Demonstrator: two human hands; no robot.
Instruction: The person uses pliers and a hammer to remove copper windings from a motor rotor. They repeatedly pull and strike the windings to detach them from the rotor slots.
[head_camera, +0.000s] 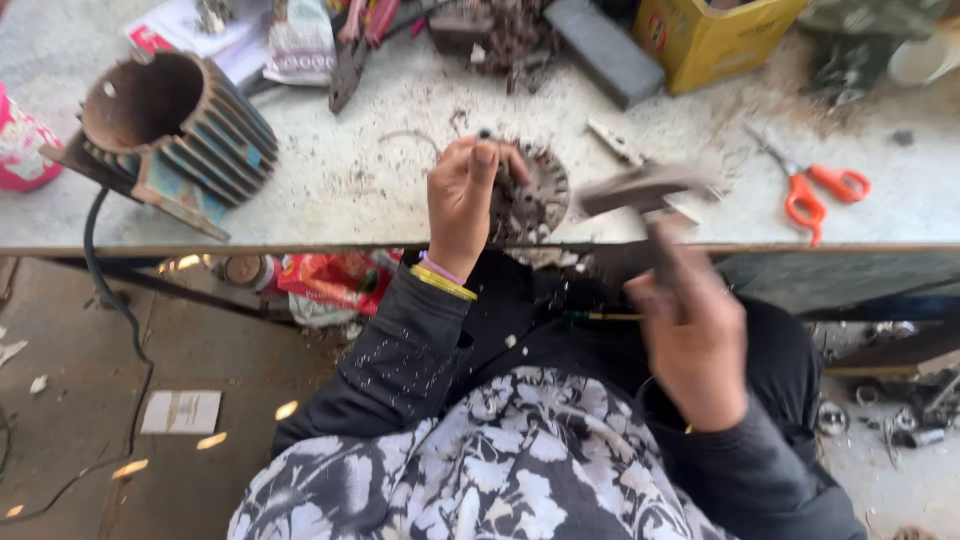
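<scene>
A round, dirty metal motor part (532, 195) with a toothed rim sits at the near edge of the workbench (330, 190), partly overhanging it. The left hand (462, 200) grips this part from its left side, fingers curled over the top and thumb side pressed against it, holding it upright on edge. A yellow and a purple bangle ring the left wrist just above a dark sleeve.

The right hand (690, 335) is clenched around the handle of a hammer (645, 190), whose blurred metal head hangs just to the right of the motor part, close to it; whether head and part touch cannot be told through the blur.

Fine dark debris and metal scraps lie scattered on the bench around the part. To the right, well apart, lie orange-handled scissors (815, 190). Far left stands a finned, rusty motor housing (170, 125), hollow end facing up and toward the camera, with a black cable dropping from near it to the floor. At the back of the bench are a dark grey rectangular block (603, 50), a yellow cardboard box (715, 35), a heap of rusty parts (495, 35) and a small cloth bag (300, 45). Below the bench edge a red plastic bag (335, 280) shows on the floor side.
</scene>
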